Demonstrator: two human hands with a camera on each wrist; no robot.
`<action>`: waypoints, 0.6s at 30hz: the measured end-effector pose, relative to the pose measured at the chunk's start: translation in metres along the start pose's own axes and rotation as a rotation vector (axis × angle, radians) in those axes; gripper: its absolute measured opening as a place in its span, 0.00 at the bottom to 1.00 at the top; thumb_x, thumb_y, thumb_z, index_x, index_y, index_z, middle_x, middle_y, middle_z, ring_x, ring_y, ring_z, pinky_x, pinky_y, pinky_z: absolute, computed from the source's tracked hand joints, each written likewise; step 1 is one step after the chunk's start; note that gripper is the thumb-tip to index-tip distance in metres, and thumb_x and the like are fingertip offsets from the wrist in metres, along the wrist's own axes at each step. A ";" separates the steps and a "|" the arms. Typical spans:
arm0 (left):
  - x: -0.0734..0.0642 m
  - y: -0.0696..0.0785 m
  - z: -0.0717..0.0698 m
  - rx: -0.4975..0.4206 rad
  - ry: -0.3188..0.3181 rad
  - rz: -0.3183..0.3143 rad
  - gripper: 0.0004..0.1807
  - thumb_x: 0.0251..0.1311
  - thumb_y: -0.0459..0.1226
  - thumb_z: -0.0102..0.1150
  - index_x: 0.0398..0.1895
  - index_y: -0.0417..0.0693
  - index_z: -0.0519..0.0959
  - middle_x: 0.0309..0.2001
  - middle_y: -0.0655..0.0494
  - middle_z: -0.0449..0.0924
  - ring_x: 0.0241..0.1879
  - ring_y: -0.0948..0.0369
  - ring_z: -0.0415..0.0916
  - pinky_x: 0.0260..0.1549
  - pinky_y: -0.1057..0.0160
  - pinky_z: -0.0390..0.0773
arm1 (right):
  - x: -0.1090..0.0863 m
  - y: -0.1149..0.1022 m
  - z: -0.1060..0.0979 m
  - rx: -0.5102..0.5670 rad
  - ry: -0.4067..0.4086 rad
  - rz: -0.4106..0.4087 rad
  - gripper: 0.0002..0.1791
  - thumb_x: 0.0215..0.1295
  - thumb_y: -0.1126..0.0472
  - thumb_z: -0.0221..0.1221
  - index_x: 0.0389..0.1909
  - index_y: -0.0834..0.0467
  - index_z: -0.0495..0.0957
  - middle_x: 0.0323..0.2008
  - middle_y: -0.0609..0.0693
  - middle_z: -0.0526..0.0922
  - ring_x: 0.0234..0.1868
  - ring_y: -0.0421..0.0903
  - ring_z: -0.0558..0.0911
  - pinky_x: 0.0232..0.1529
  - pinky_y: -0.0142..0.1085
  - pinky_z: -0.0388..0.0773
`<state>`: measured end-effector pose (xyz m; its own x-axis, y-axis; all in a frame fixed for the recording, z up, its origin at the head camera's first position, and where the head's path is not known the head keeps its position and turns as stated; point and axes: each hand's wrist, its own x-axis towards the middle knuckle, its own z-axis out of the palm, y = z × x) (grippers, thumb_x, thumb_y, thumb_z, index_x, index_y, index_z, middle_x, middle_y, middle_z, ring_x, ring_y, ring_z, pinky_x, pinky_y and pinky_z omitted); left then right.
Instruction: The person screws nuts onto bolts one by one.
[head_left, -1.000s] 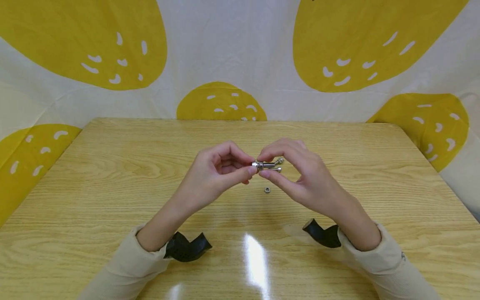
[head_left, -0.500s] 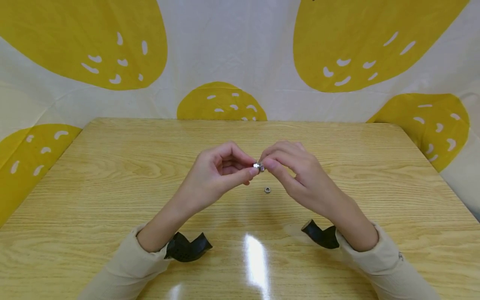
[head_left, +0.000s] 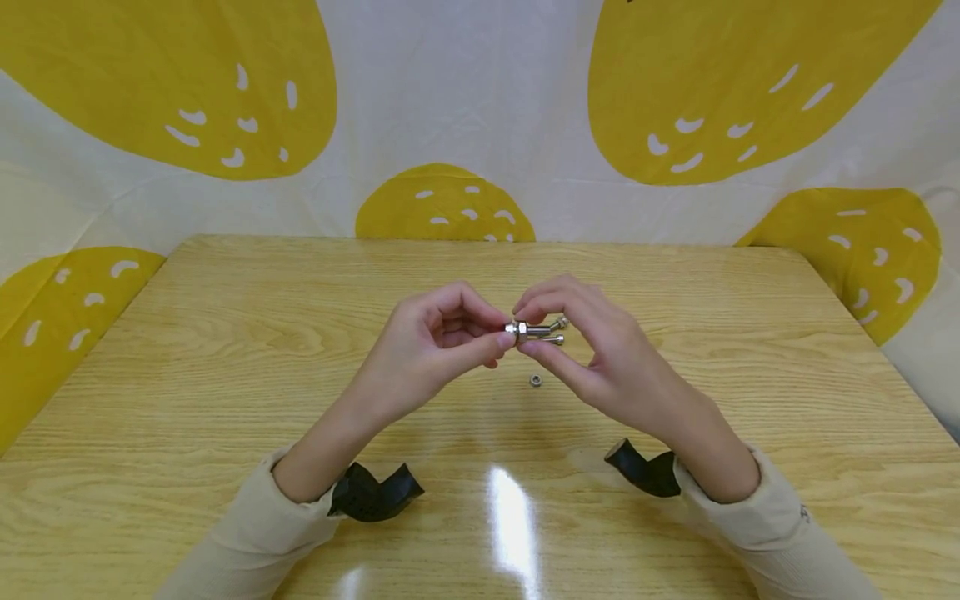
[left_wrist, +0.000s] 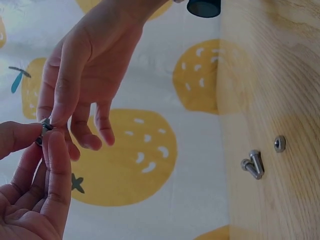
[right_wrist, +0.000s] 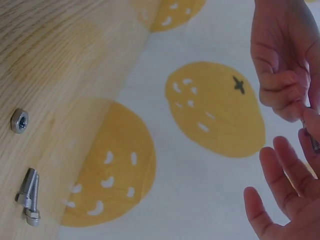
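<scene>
My left hand (head_left: pixel 420 354) pinches the head of a silver bolt (head_left: pixel 538 331) between thumb and fingertips, holding it sideways above the table. Thumb and index finger of my right hand (head_left: pixel 618 354) grip a hex nut (head_left: pixel 522 332) that sits on the bolt close to its head. The threaded shank points right, into the gap between the right thumb and index finger. In the right wrist view the threaded shank shows at the right edge, partly covered by fingers. The other right fingers are spread apart in the left wrist view.
Two socket-head bolts (right_wrist: pixel 29 192) lie crossed on the wood-grain table (head_left: pixel 262 400), beyond the hands. A loose nut (head_left: pixel 536 381) lies nearer. Black curved mounts (head_left: pixel 382 493) stick out from both cuffs. Behind the table hangs a white cloth (head_left: pixel 465 100) with yellow fruit shapes.
Half a second ago the right fingers covered the shank, with the thumb rolled up; now they are back apart at the nut, and the shank shows again. The left hand keeps its hold.
</scene>
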<state>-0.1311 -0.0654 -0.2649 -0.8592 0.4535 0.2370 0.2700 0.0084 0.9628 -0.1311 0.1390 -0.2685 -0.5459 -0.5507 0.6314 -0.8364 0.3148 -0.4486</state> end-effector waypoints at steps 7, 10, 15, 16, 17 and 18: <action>0.000 -0.001 0.000 0.004 -0.004 -0.001 0.06 0.57 0.28 0.59 0.37 0.36 0.76 0.34 0.44 0.81 0.30 0.51 0.79 0.33 0.60 0.81 | -0.002 0.002 0.001 -0.015 -0.040 0.022 0.05 0.65 0.63 0.56 0.40 0.59 0.75 0.42 0.48 0.78 0.45 0.41 0.74 0.45 0.33 0.72; 0.000 0.000 0.000 0.001 -0.004 -0.009 0.06 0.56 0.28 0.60 0.37 0.36 0.76 0.34 0.45 0.81 0.29 0.54 0.79 0.33 0.60 0.81 | -0.003 0.003 0.002 -0.040 -0.052 0.049 0.05 0.68 0.61 0.52 0.38 0.57 0.76 0.42 0.47 0.77 0.45 0.40 0.74 0.44 0.34 0.72; -0.001 0.001 0.002 -0.002 -0.003 -0.023 0.06 0.56 0.29 0.60 0.36 0.37 0.76 0.34 0.45 0.81 0.29 0.55 0.79 0.33 0.60 0.81 | -0.004 0.004 0.001 -0.074 -0.055 0.092 0.09 0.70 0.57 0.50 0.37 0.56 0.77 0.43 0.47 0.76 0.44 0.40 0.73 0.43 0.34 0.71; -0.001 0.001 0.002 -0.001 -0.003 -0.021 0.06 0.56 0.29 0.60 0.36 0.37 0.76 0.34 0.45 0.81 0.29 0.54 0.79 0.33 0.60 0.81 | -0.004 0.004 0.000 -0.068 -0.055 0.093 0.08 0.69 0.57 0.51 0.38 0.57 0.76 0.44 0.48 0.76 0.44 0.40 0.73 0.44 0.33 0.71; -0.001 0.001 0.002 0.000 -0.002 -0.018 0.06 0.56 0.29 0.60 0.36 0.37 0.76 0.35 0.45 0.81 0.29 0.55 0.79 0.33 0.60 0.81 | -0.004 0.004 0.000 -0.058 -0.053 0.091 0.08 0.68 0.58 0.53 0.40 0.57 0.76 0.44 0.48 0.76 0.45 0.41 0.73 0.45 0.33 0.71; 0.000 0.001 0.002 0.001 -0.001 -0.015 0.06 0.56 0.29 0.60 0.36 0.37 0.76 0.35 0.45 0.81 0.29 0.54 0.79 0.33 0.60 0.81 | -0.004 0.004 -0.001 -0.046 -0.051 0.088 0.08 0.66 0.58 0.56 0.42 0.58 0.75 0.45 0.48 0.76 0.45 0.41 0.73 0.46 0.33 0.71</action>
<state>-0.1296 -0.0640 -0.2642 -0.8627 0.4543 0.2222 0.2572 0.0158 0.9662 -0.1325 0.1431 -0.2719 -0.6149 -0.5575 0.5578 -0.7876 0.3980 -0.4704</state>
